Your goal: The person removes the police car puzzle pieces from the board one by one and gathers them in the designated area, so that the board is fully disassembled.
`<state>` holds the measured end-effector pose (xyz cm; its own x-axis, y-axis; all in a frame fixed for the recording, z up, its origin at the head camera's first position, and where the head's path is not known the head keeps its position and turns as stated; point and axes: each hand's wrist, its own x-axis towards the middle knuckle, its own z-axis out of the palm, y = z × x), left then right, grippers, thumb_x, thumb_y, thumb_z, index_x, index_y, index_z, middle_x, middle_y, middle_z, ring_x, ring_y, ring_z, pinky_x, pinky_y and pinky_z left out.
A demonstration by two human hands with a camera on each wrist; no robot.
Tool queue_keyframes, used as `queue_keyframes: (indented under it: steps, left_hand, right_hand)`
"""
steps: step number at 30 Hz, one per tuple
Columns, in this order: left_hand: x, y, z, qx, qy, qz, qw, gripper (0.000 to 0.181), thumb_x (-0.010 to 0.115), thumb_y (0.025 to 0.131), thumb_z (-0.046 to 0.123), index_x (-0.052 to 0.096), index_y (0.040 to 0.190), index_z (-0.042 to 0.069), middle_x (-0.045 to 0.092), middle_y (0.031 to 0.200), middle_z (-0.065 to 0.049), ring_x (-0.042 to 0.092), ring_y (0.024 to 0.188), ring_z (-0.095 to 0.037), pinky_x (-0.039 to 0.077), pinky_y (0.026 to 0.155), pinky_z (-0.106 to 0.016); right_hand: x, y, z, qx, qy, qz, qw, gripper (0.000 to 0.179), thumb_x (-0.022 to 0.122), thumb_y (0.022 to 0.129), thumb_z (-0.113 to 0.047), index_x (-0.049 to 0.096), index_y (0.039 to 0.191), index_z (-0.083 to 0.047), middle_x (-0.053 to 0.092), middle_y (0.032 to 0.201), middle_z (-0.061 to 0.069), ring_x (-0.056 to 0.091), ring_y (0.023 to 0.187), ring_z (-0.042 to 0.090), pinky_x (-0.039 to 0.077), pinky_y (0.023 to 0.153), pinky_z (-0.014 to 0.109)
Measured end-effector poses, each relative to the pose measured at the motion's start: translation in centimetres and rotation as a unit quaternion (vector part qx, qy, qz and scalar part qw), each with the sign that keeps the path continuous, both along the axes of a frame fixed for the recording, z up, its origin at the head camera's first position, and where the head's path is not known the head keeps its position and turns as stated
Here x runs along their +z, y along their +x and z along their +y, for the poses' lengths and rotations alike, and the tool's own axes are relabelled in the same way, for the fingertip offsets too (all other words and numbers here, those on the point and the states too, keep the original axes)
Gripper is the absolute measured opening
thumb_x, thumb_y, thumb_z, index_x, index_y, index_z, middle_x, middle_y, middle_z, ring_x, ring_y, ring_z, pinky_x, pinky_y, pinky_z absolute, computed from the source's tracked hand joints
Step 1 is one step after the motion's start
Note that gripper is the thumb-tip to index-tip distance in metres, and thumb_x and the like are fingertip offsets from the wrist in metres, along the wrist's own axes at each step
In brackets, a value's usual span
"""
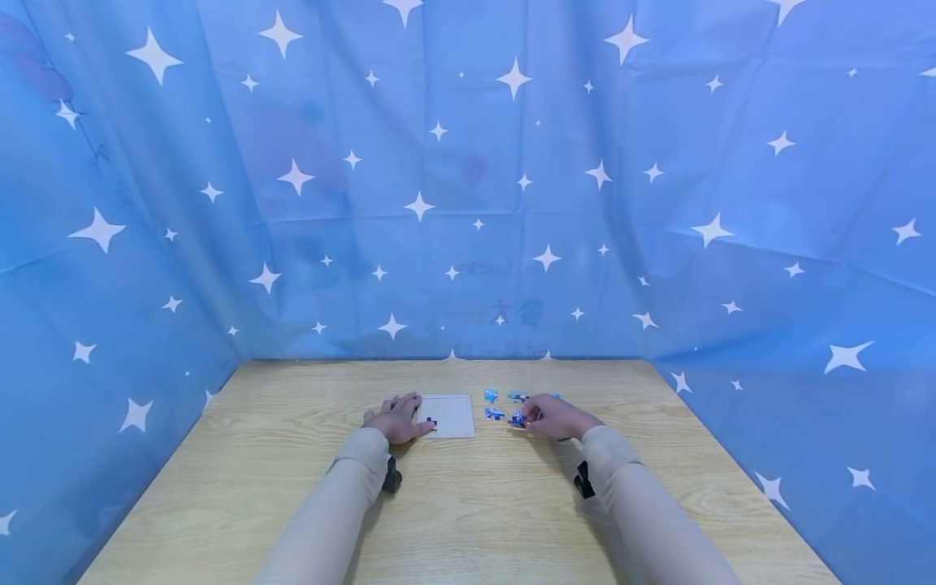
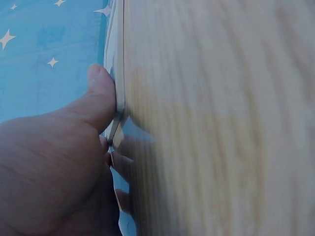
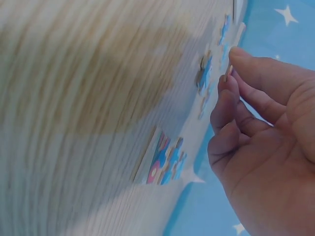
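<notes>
A pale, flat board with a raised rim lies at the middle of the table. My left hand rests along its left side, fingers stretched forward and thumb over the near edge. In the left wrist view the thumb lies against the board's edge. Close to the thumb, a small dark blue and red puzzle piece sits on the board. My right hand is to the right, its thumb and forefinger pinching a thin puzzle piece, seen edge-on. Its printed face is hidden.
Several blue puzzle pieces lie between board and right hand, among them a light blue one and a darker one. Farther right, multicoloured pieces lie close together. A star-patterned blue curtain hangs behind the wooden table.
</notes>
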<state>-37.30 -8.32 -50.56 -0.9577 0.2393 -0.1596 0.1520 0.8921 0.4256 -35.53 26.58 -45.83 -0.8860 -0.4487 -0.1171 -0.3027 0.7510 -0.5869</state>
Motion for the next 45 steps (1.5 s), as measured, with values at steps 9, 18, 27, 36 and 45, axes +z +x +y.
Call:
queue_keyframes:
  steps: [9, 18, 27, 36, 45]
  left_hand:
    - [0.7, 0.6, 0.1, 0.001, 0.005, 0.004, 1.0, 0.077, 0.055, 0.099, 0.059, 0.033, 0.16, 0.019, 0.024, 0.168, -0.001, 0.018, 0.153, -0.036, 0.013, 0.114, -0.07]
    - [-0.3, -0.2, -0.1, 0.0, 0.005, 0.003, 1.0, 0.077, 0.054, 0.099, 0.059, 0.031, 0.161, 0.02, 0.021, 0.168, 0.001, 0.016, 0.153, -0.035, 0.011, 0.114, -0.071]
    - [-0.6, -0.4, -0.1, 0.0, 0.008, 0.003, 1.0, 0.077, 0.055, 0.099, 0.059, 0.032, 0.161, 0.02, 0.021, 0.168, 0.001, 0.016, 0.153, -0.035, 0.011, 0.114, -0.071]
    - [-0.6, -0.6, -0.1, -0.001, 0.003, 0.0, 1.0, 0.079, 0.053, 0.098, 0.063, 0.031, 0.162, 0.022, 0.02, 0.169, 0.003, 0.015, 0.154, -0.034, 0.01, 0.114, -0.071]
    - [-1.5, -1.4, -0.3, -0.002, 0.0, 0.006, 1.0, 0.08, 0.053, 0.097, 0.065, 0.03, 0.162, 0.023, 0.02, 0.169, 0.003, 0.015, 0.154, -0.034, 0.011, 0.114, -0.071]
  right_hand:
    - [0.0, 0.1, 1.1, 0.002, -0.005, 0.005, 1.0, 0.012, 0.069, 0.095, 0.0, 0.066, 0.106, 0.001, 0.061, 0.096, 0.005, 0.053, 0.086, 0.018, 0.048, 0.077, 0.037]
    - [-0.2, 0.4, 1.3, 0.001, 0.01, -0.019, 0.9998, 0.013, 0.071, 0.093, -0.001, 0.068, 0.105, -0.002, 0.061, 0.092, 0.003, 0.054, 0.081, 0.017, 0.048, 0.072, 0.033]
    - [-0.7, 0.1, 1.5, 0.03, 0.008, -0.013, 0.9994, 0.011, 0.074, 0.09, 0.0, 0.069, 0.1, -0.003, 0.062, 0.087, 0.001, 0.054, 0.078, 0.015, 0.047, 0.07, 0.031]
    - [-0.9, 0.2, 1.6, 0.039, 0.004, -0.019, 0.9991, 0.012, 0.074, 0.09, 0.001, 0.068, 0.1, -0.002, 0.063, 0.086, 0.0, 0.055, 0.077, 0.014, 0.048, 0.07, 0.03]
    - [-0.8, 0.3, 1.6, 0.039, 0.0, -0.02, 0.999, 0.014, 0.074, 0.089, 0.002, 0.068, 0.101, -0.001, 0.064, 0.087, 0.002, 0.056, 0.077, 0.015, 0.049, 0.071, 0.031]
